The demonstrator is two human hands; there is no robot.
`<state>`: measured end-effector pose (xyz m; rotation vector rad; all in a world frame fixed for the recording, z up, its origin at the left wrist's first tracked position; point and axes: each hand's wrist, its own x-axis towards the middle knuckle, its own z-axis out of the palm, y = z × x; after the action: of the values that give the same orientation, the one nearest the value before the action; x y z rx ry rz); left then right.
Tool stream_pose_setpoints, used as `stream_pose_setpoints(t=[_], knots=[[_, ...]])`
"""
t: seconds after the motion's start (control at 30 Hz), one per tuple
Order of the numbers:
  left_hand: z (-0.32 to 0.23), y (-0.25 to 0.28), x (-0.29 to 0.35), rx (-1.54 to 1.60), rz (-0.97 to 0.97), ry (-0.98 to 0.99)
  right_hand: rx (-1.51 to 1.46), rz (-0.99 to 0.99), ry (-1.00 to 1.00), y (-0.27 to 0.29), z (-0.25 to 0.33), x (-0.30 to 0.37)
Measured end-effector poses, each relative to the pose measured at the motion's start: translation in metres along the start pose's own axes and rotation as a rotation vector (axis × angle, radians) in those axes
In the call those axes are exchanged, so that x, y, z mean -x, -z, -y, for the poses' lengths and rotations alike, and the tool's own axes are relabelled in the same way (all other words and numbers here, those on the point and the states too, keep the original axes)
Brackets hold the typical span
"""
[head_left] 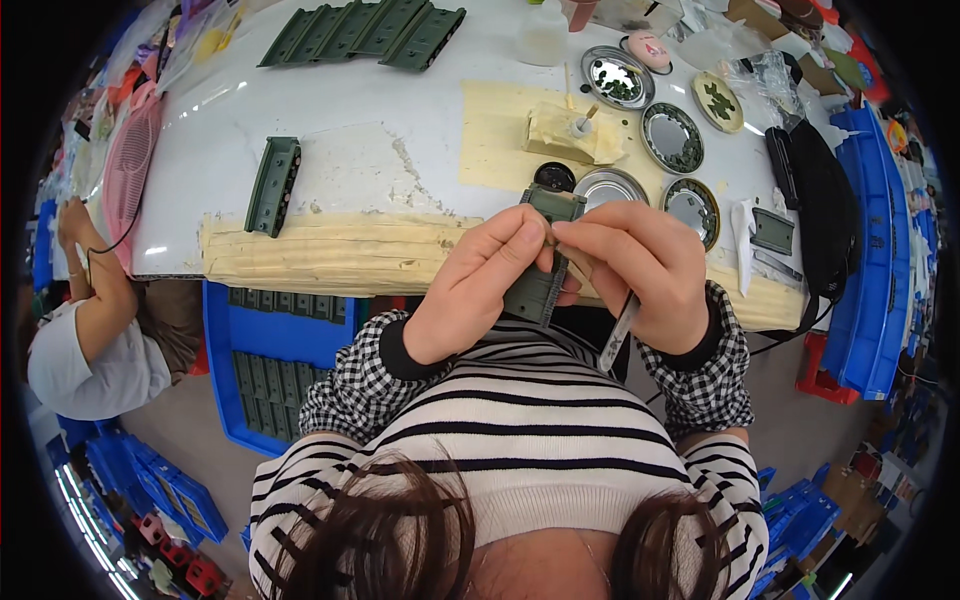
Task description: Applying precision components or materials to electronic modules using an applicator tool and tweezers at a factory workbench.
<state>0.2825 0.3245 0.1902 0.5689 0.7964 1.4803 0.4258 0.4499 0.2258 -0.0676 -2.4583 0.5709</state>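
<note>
My left hand [468, 285] is closed round a long dark green plastic model part [533, 298], held upright over the table's front edge. It has a ridged side and a channel-like shape. My right hand [655, 275] keeps metal tweezers [618, 335] in its palm, their end pointing down toward me. Its thumb and forefinger pinch at the part's upper edge, beside my left thumb. Whatever tiny piece may be between those fingertips is too small to make out. A similar green part [272, 187] lies apart on the table to the left.
Several green parts [365, 32] stand in a row at the back. Round tins [673, 138] with small green pieces sit at the right, near a taped block [572, 134]. A blue crate [232, 400] of parts is below left. Another person [100, 330] sits far left.
</note>
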Motion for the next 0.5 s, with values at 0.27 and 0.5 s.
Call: stream_pose_setpoints(t=[0.27,0.5], knots=[[0.010,0.015,-0.005,-0.656,0.007,-0.305,0.075,-0.013,-0.010,-0.004,0.005,0.003],[0.004,-0.006,0.001,-0.500,-0.068,-0.259,-0.066,-0.191,-0.240,0.001,0.016,-0.002]])
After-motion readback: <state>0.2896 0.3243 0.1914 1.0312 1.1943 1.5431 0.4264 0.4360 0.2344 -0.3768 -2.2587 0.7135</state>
